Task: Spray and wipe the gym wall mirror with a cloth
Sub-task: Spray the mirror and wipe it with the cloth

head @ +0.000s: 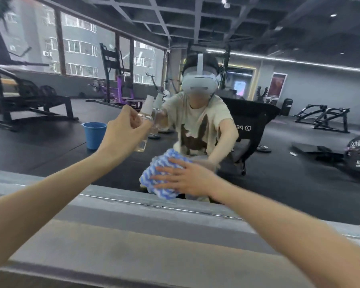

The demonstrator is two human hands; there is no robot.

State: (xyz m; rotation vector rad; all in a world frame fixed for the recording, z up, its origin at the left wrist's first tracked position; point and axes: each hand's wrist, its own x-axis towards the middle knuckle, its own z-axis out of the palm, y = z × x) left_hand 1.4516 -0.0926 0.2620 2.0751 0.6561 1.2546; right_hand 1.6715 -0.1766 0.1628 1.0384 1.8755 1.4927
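My spray bottle (144, 136) is clear, glossy plastic; my cloth (162, 173) is nubbly blue-and-white fabric; the mirror (289, 179) is smooth, reflective glass.

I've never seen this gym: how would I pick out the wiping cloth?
Find the big wall mirror, then look low, just above the grey ledge. The right hand presses the cloth flat on the glass there. It alone is blue-and-white patterned; the nearby spray bottle is clear.

The cloth (164, 173) is blue-and-white striped, the spray bottle (144, 125) clear, and the reflected bucket (94, 135) blue.
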